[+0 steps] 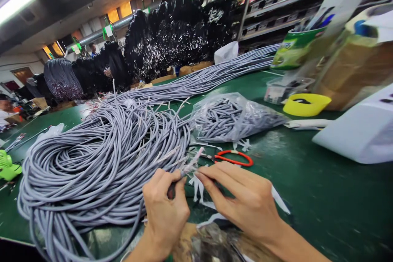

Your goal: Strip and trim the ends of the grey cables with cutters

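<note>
Above the smooth green tabletop [322, 188], the left hand [166, 204] pinched a round grey cable [183, 172] near its frayed whitish end [191, 165]. The right hand [242, 194] had fingertips together alongside (any hold unclear); steady left anchoring likely helped.

Look there, left fingers [181, 193] bury most of a grey cable [183, 174]! Pale strands [194, 164] pinched by right fingers [215, 172]: too fine to separate. Right hand [251, 196] covers part of the red-handled tool [235, 152]. The coil [61, 188] runs off the bottom edge!
</note>
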`<action>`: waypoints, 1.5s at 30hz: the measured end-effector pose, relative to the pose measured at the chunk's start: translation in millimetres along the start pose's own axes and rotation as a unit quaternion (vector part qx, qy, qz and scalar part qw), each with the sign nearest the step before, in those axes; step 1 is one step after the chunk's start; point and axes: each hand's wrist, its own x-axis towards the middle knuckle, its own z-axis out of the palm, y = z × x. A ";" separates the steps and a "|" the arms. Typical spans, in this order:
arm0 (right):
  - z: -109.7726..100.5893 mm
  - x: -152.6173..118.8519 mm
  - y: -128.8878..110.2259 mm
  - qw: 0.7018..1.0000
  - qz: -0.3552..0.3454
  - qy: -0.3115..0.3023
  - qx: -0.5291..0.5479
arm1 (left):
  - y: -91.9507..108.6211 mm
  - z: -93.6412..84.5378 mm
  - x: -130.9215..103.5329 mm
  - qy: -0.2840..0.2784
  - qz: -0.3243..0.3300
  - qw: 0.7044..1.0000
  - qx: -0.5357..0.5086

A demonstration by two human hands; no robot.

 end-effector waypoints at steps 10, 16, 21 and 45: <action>0.3 1.2 -2.8 0.999 -0.014 -0.013 -0.031 | 0.5 1.1 0.0 -0.001 0.021 0.999 0.029; 9.1 -2.7 -4.7 0.978 0.159 -0.035 0.128 | 1.6 5.3 -4.9 -0.015 0.042 0.999 0.021; 4.6 -0.3 -11.4 0.964 0.194 -0.017 0.179 | 2.2 6.5 -3.7 -0.014 0.036 0.999 0.026; 8.9 -4.9 -6.2 0.994 0.109 0.010 0.007 | -2.5 9.9 0.4 0.008 0.030 0.999 -0.023</action>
